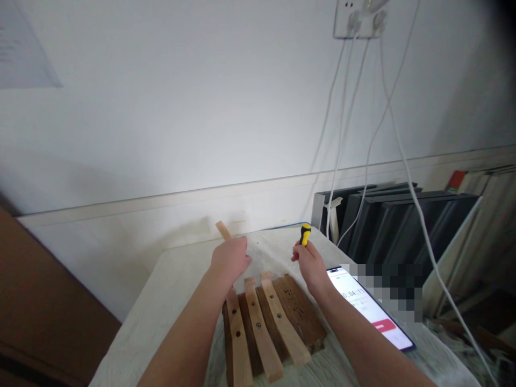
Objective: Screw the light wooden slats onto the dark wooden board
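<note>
My left hand (229,259) is closed round a light wooden slat (222,229) whose end sticks up past my fingers. My right hand (308,260) grips a screwdriver with a yellow and black handle (305,234), held upright. Below both hands lies a dark wooden board (296,312) with three light slats (260,333) across it, each showing screw holes. The board rests on the white cloth-covered table (161,301).
A phone (373,312) with a lit timer screen lies at the table's right edge beside my right forearm. Black flat panels (399,220) lean behind the table. White cables (363,134) hang from a wall socket (357,19). A brown surface (40,301) is at left.
</note>
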Motion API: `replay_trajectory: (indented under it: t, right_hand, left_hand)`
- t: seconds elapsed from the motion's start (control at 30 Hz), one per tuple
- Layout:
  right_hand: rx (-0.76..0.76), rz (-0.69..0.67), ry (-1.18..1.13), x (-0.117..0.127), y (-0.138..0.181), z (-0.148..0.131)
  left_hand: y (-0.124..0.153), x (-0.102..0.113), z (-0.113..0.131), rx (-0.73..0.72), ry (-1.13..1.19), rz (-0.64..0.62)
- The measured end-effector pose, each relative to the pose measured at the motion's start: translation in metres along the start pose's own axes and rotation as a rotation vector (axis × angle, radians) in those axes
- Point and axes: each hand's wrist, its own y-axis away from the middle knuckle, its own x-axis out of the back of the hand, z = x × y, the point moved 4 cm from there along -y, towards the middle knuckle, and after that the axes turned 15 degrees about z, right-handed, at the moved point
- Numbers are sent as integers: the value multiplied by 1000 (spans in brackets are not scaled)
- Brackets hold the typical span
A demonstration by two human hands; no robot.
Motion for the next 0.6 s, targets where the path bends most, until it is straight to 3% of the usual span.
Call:
replay_trajectory:
  t: [0.13, 0.23, 0.33, 0.47, 0.6]
  right_hand:
    - [-333, -11, -286, -1, -2, -1]
    - [-598, -230, -548, -5, 0, -6]
    - [-754, -571, -617, -8, 9, -14]
    - [-761, -1005, -571, -7, 27, -22]
    - [-592, -1111, -458, -2, 31, -21]
  left_hand:
    - [18, 46, 34, -265, 173, 92]
    - [37, 73, 58, -451, 334, 67]
    - [51, 87, 71, -525, 397, -9]
    - [57, 95, 73, -501, 383, -100]
    - [55, 93, 71, -516, 379, -106]
